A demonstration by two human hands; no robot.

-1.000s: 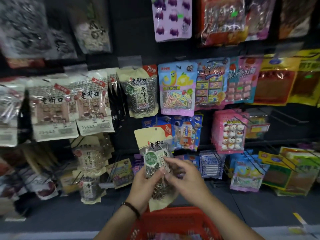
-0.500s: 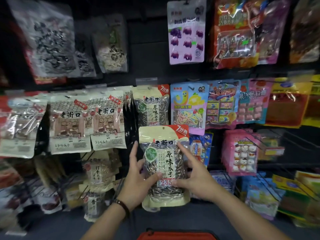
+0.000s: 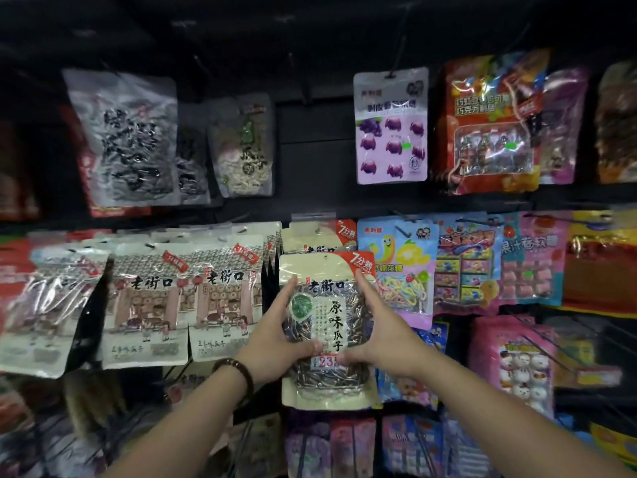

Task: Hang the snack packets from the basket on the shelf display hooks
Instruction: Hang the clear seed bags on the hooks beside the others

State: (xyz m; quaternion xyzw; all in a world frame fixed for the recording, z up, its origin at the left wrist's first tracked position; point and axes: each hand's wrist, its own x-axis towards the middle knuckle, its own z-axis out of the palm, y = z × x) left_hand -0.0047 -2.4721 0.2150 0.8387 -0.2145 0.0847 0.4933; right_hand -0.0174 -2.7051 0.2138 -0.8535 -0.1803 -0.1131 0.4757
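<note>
**Hazard: Missed Hook**

The left hand [image 3: 275,343] and right hand [image 3: 382,336] pinch the sunflower seed packet [image 3: 327,326] by its sides, upright, just in front of the matching hung packet [image 3: 310,236]. The hook tip is hidden. A misaligned hang hole [image 3: 325,257] could tear, or the packet could drop.

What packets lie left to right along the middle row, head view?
Cream packet with brown shop drawing → its identical neighbour → cream sunflower-seed packet with red corner → blue packet of rainbow candy strings → blue packet of coloured boxes → pink packet of pink cubes → red-and-yellow packet.
</note>
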